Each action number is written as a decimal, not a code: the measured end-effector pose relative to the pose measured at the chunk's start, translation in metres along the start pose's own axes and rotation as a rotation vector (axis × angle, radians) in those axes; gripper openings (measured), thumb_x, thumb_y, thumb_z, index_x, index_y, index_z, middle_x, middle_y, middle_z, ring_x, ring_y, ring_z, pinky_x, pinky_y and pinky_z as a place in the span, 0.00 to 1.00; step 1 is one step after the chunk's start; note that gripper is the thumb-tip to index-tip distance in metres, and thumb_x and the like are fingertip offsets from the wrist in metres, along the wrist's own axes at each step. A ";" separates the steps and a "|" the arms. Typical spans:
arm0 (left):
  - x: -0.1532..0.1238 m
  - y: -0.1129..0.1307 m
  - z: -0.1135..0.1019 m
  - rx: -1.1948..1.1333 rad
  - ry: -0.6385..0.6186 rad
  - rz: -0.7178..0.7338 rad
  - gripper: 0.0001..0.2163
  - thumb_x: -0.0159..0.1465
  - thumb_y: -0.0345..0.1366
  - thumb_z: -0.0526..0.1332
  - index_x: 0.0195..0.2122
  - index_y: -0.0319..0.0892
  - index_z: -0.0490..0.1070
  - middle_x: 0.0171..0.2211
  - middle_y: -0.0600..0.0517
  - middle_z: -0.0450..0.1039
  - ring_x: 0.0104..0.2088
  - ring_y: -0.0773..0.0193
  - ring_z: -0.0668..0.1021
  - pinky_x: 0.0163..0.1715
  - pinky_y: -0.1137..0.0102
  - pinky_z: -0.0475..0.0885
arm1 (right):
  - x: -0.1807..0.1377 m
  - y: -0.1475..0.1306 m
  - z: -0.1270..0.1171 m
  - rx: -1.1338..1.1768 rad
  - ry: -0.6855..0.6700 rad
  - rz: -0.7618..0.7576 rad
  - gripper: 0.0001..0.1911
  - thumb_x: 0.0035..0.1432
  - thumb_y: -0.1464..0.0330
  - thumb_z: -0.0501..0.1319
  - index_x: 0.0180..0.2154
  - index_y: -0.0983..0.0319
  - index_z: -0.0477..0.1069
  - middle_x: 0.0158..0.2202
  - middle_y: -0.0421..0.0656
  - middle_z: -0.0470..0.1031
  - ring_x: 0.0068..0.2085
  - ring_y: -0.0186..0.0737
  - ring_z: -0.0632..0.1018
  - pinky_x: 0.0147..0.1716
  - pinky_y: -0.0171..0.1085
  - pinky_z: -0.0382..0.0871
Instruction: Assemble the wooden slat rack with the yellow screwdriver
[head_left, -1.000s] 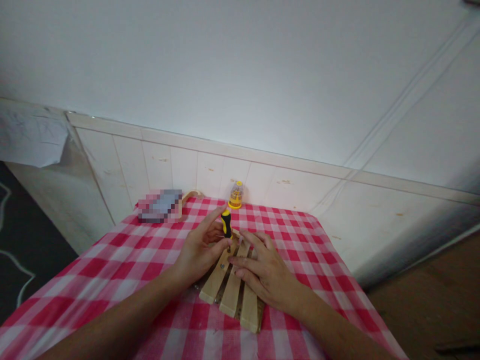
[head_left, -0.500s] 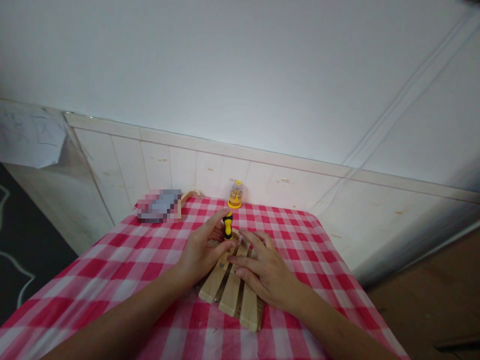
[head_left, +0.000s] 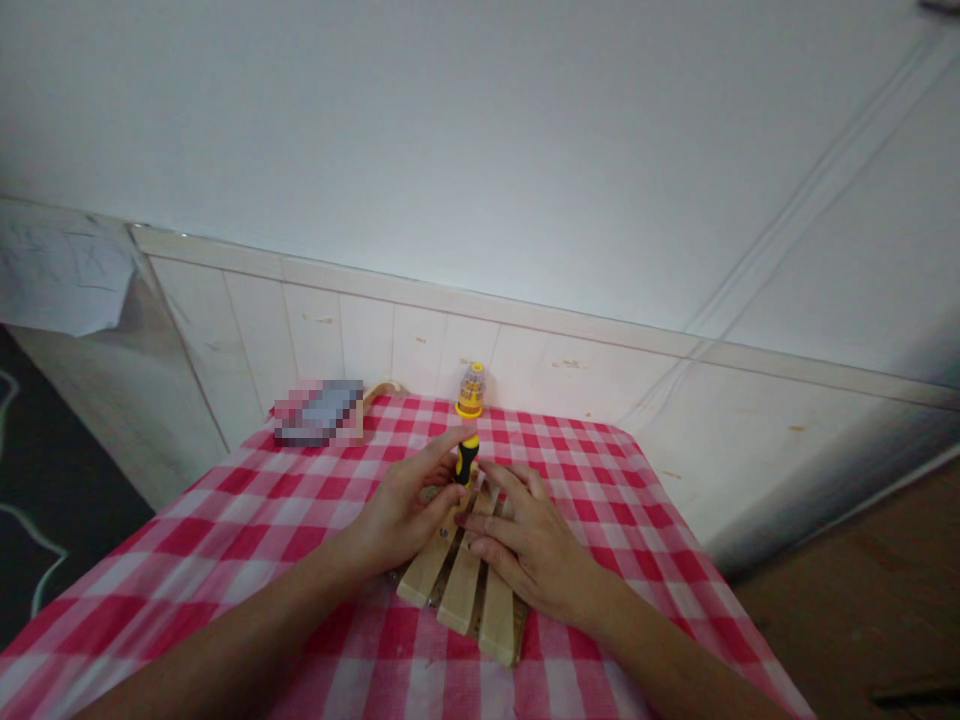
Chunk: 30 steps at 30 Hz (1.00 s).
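At the near end, slats: three pale strips of a wooden slatted piece (head_left: pixel 465 585), lying on the checked tablecloth (head_left: pixel 615 520), near ends fanned, dark gaps between; a sideways push could slide the piece if the cloth gives under it

Right hand: right hand (head_left: pixel 534 550) spread over the middle and right slats, fingers apart, pressing from above rather than gripping; light pressure here could let the piece twist under turning force

Metal fixing: small round metal fixing (head_left: pixel 444 533) on the left slat, just nearer than the left thumb; too small to tell how deep it sits

Left hand: left hand (head_left: pixel 401 505) half closed about the screwdriver (head_left: pixel 466 460), index finger over the handle's top, thumb low beside it; a loose fingertip hold could let the handle roll or tip

Screwdriver: black and yellow handle over the far part of the left slat, top leaning slightly right; tip hidden; off-line pressure could make it skid, scar the wood, or jab the right fingers close by

Yellow case: yellow case (head_left: pixel 471 392) upright behind, by the wall (head_left: pixel 420 340), apart from both hands; low risk of a knock
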<state>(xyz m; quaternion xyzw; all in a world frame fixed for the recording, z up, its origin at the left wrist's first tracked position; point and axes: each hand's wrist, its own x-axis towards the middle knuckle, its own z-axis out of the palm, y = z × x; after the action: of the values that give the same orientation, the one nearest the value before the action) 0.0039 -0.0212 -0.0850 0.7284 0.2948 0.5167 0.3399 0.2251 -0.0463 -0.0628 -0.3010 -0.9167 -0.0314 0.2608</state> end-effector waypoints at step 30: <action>-0.012 0.018 -0.013 0.009 0.076 -0.061 0.31 0.60 0.29 0.70 0.64 0.51 0.68 0.39 0.53 0.80 0.36 0.65 0.81 0.34 0.75 0.79 | 0.001 0.000 -0.001 -0.034 0.006 -0.038 0.16 0.74 0.62 0.54 0.52 0.55 0.79 0.66 0.53 0.65 0.63 0.55 0.67 0.59 0.59 0.68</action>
<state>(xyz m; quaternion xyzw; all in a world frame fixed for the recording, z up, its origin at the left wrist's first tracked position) -0.0109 -0.0386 -0.0744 0.7004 0.3317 0.5323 0.3407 0.2251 -0.0462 -0.0619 -0.2880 -0.9207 -0.0527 0.2579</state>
